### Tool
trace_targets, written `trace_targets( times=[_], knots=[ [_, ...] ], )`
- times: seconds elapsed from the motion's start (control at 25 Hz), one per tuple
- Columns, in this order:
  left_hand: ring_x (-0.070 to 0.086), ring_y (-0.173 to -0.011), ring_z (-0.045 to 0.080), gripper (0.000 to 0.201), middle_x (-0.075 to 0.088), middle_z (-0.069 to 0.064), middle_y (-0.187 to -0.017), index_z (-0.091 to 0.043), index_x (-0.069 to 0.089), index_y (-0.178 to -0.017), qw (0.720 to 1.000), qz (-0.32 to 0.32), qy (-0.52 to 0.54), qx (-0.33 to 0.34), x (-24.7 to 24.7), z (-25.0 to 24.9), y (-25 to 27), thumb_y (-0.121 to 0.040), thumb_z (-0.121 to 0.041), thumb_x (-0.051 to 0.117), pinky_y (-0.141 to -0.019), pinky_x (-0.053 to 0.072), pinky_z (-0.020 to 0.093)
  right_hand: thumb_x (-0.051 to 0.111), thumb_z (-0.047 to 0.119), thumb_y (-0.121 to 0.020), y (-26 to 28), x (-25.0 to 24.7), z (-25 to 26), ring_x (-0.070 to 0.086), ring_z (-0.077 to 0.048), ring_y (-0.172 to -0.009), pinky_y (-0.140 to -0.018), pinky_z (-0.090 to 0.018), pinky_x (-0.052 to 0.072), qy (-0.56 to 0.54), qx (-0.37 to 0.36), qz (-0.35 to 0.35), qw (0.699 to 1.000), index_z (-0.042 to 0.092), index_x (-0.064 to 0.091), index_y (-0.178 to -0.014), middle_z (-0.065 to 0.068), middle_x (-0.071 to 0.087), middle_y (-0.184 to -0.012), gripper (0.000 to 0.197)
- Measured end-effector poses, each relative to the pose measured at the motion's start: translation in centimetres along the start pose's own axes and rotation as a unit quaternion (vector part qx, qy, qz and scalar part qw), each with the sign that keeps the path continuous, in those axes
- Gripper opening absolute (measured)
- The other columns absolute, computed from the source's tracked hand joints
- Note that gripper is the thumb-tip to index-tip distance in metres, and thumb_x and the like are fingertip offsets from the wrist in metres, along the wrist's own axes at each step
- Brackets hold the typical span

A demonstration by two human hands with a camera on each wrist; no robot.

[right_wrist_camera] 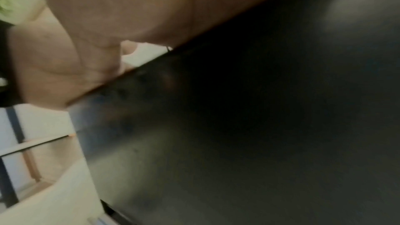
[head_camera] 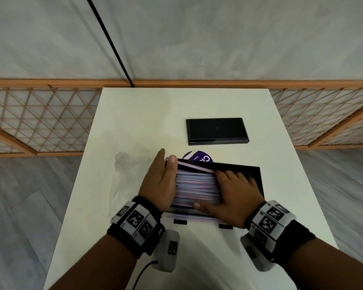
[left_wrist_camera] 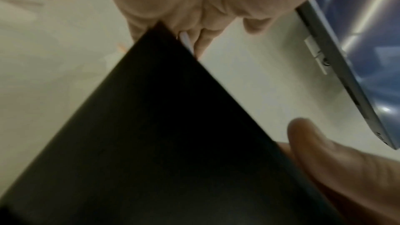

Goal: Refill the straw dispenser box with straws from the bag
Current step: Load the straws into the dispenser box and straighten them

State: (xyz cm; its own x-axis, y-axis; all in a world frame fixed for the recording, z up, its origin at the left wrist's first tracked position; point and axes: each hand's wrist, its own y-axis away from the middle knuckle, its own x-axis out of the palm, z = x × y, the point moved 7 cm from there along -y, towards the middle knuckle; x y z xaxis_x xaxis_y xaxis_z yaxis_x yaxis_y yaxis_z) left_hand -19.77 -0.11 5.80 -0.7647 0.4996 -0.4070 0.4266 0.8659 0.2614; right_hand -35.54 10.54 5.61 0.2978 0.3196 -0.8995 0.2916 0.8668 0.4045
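A white table [head_camera: 134, 122] stands before a wooden lattice screen [head_camera: 40, 114]. On it sits the black box [head_camera: 254, 174], open and packed with straws [head_camera: 197, 185]. The left hand [head_camera: 161, 181] lies flat against the box's left end, fingers straight. The right hand [head_camera: 233, 195] presses down on the straws, fingers spread. A clear bag [head_camera: 124, 170] lies just left; the black lid [head_camera: 217, 130] rests farther back.

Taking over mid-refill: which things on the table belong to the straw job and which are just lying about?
Job:
- dispenser box, open
- straws in it
- left hand at the box's left end
- right hand pressing the straws
- clear bag
- black lid, set aside

Lying about:
- purple label behind the box
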Motion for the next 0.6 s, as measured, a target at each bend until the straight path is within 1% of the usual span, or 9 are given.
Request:
trace_targets(
  times=[0.04, 0.08, 0.16, 0.24, 0.32, 0.36, 0.44, 0.52, 0.6],
  knots=[
    [0.024, -0.15, 0.011, 0.079, 0.026, -0.006, -0.164, -0.022, 0.019, -0.159, 1.0, 0.023, 0.006, -0.016, 0.6, 0.3, 0.3, -0.094, -0.067, 0.022, -0.112, 0.014, 0.018, 0.02, 0.104, -0.051, 0.0, 0.0, -0.2, 0.045, -0.024, -0.124, -0.11, -0.051, 0.029, -0.002, 0.009, 0.008, 1.0, 0.033, 0.034, -0.141, 0.006, 0.048, -0.134, 0.115],
    [0.024, -0.149, 0.008, 0.082, 0.024, -0.008, -0.163, -0.023, 0.015, -0.16, 0.999, 0.031, 0.005, -0.012, 0.9, 0.3, 0.6, -0.092, -0.068, 0.022, -0.111, 0.014, 0.018, 0.019, 0.105, -0.049, -0.1, 0.3, 0.0, 0.043, -0.025, -0.126, -0.111, -0.052, 0.028, -0.004, 0.007, 0.02, 1.0, 0.036, 0.031, -0.143, 0.004, 0.046, -0.135, 0.117],
    [0.027, -0.139, -0.001, 0.082, 0.03, -0.015, -0.153, -0.024, 0.019, -0.159, 0.999, -0.008, 0.039, 0.002, 0.7, 0.2, 0.7, -0.093, -0.071, 0.024, -0.109, 0.017, 0.017, 0.021, 0.103, -0.051, -0.2, 0.8, 1.2, 0.041, -0.025, -0.124, -0.111, -0.052, 0.028, -0.005, -0.018, 0.033, 0.999, 0.04, 0.03, -0.143, 0.003, 0.044, -0.131, 0.112],
    [0.026, -0.134, -0.005, 0.081, 0.031, -0.018, -0.149, -0.022, 0.025, -0.158, 0.994, -0.06, 0.095, -0.011, -0.1, 0.9, 0.4, -0.091, -0.07, 0.026, -0.111, 0.018, 0.016, 0.023, 0.099, -0.059, -0.3, 0.3, 1.7, 0.044, -0.021, -0.117, -0.107, -0.048, 0.032, -0.013, -0.035, 0.0, 0.999, 0.038, 0.04, -0.135, 0.006, 0.045, -0.122, 0.099],
    [0.027, -0.14, -0.001, 0.084, 0.029, -0.013, -0.159, -0.023, 0.027, -0.157, 0.987, -0.066, 0.142, -0.047, -0.4, 1.9, 0.0, -0.089, -0.073, 0.027, -0.119, 0.018, 0.023, 0.021, 0.094, -0.066, -0.7, -0.3, 1.1, 0.047, -0.021, -0.114, -0.105, -0.046, 0.035, -0.028, -0.025, -0.025, 0.999, 0.034, 0.045, -0.129, 0.007, 0.049, -0.119, 0.091],
    [0.027, -0.144, 0.002, 0.085, 0.028, -0.01, -0.162, -0.023, 0.027, -0.157, 0.985, -0.059, 0.149, -0.056, -0.4, 2.1, -0.1, -0.089, -0.073, 0.028, -0.122, 0.018, 0.026, 0.019, 0.093, -0.068, -1.1, -0.1, 0.9, 0.049, -0.023, -0.115, -0.106, -0.047, 0.034, -0.031, -0.022, -0.018, 0.999, 0.033, 0.044, -0.131, 0.006, 0.05, -0.121, 0.09],
    [0.026, -0.148, 0.008, 0.08, 0.028, -0.006, -0.163, -0.021, 0.026, -0.157, 0.989, -0.038, 0.129, -0.06, -0.2, 2.1, -0.1, -0.095, -0.07, 0.029, -0.119, 0.017, 0.023, 0.013, 0.091, -0.068, -1.8, 0.7, 0.8, 0.047, -0.027, -0.122, -0.109, -0.051, 0.03, -0.026, -0.019, 0.019, 0.999, 0.036, 0.039, -0.138, 0.004, 0.05, -0.128, 0.093],
    [0.031, -0.147, 0.012, 0.076, 0.035, -0.005, -0.159, -0.02, 0.027, -0.157, 0.994, -0.021, 0.094, -0.057, 0.3, 2.1, 0.1, -0.097, -0.066, 0.026, -0.113, 0.02, 0.021, 0.007, 0.088, -0.068, -2.1, 1.5, 1.0, 0.043, -0.029, -0.125, -0.11, -0.052, 0.027, -0.002, -0.012, 0.043, 0.999, 0.04, 0.04, -0.14, 0.0, 0.047, -0.131, 0.093],
    [0.043, -0.14, 0.017, 0.085, 0.047, -0.006, -0.148, -0.021, 0.033, -0.153, 0.997, -0.009, 0.064, -0.035, 0.7, 2.3, 0.2, -0.091, -0.078, 0.023, -0.114, 0.03, 0.028, 0.009, 0.085, -0.074, -2.3, 1.7, 1.2, 0.043, -0.029, -0.126, -0.111, -0.053, 0.027, 0.009, -0.004, 0.05, 0.999, 0.038, 0.044, -0.136, -0.003, 0.047, -0.131, 0.086]
  ],
)
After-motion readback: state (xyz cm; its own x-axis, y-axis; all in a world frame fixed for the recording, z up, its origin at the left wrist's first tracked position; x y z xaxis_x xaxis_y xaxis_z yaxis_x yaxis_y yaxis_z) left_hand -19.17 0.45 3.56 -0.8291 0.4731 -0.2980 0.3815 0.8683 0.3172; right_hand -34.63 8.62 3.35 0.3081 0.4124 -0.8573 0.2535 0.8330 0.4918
